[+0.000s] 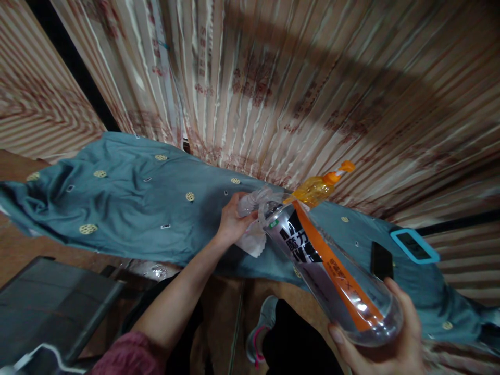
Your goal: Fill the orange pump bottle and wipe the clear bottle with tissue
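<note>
My right hand [385,341] grips the base of a clear spray bottle [328,265] with an orange strip and a black label. The bottle is tilted away from me, and its orange and yellow trigger head [320,188] points toward the wall. My left hand [233,221] is closed on a crumpled white tissue [253,240] and clear plastic wrap [258,200] at the bottle's neck. Both hands are above a teal cloth [128,208] with round gold ornaments that lies spread over a surface.
A black phone [381,260] and a device in a blue case [414,246] lie on the cloth at right. A striped patterned curtain [312,78] hangs behind. A dark folded chair [54,307] stands at lower left. My shoe [261,328] shows on the brown floor.
</note>
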{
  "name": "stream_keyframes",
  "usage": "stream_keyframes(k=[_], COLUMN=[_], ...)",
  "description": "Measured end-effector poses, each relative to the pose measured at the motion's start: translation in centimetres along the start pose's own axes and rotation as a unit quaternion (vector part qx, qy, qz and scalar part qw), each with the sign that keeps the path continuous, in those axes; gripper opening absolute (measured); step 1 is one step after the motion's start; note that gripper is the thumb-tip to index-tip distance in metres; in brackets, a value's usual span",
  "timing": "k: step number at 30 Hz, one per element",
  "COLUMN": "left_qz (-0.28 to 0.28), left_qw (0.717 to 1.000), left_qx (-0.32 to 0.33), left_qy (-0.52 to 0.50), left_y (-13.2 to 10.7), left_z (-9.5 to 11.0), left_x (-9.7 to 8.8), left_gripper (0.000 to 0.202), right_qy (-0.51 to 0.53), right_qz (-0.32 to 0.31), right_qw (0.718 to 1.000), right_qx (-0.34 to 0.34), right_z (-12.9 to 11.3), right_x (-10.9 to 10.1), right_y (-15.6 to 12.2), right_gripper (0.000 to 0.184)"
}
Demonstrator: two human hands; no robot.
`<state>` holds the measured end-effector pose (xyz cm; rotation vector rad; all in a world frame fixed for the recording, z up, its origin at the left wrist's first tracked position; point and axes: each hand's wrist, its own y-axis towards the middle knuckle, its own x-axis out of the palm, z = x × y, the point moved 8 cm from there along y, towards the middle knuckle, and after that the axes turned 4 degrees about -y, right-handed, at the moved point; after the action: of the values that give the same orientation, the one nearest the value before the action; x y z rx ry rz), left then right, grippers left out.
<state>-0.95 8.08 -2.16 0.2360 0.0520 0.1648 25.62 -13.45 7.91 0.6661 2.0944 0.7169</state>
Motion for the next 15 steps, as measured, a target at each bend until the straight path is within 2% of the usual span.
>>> stream_keyframes(k=[6,10,15], left_qz=[-0.004,-0.007,-0.005], left_qw=[1.000,1.000,1.000], left_qx=[-0.004,0.001,-0.003], left_qy=[0.010,0.009,0.004], left_y=[0.06,0.06,-0.01], left_z=[0.21,0.37,0.13], left_x=[0.06,0.08,0.09], left_gripper=[0.045,0.046,0.046], right_qy=[-0.014,-0.004,-0.019], right_qz=[-0.003,-0.007,-0.011], right_qw=[1.000,1.000,1.000], right_qx=[-0.021,-0.002,-0.017], right_z=[-0.44,-0.16,-0.56], right_x=[0.02,-0.01,-0.03], right_y=[0.22,0.12,0.35], right_gripper=[0.103,0.103,0.103])
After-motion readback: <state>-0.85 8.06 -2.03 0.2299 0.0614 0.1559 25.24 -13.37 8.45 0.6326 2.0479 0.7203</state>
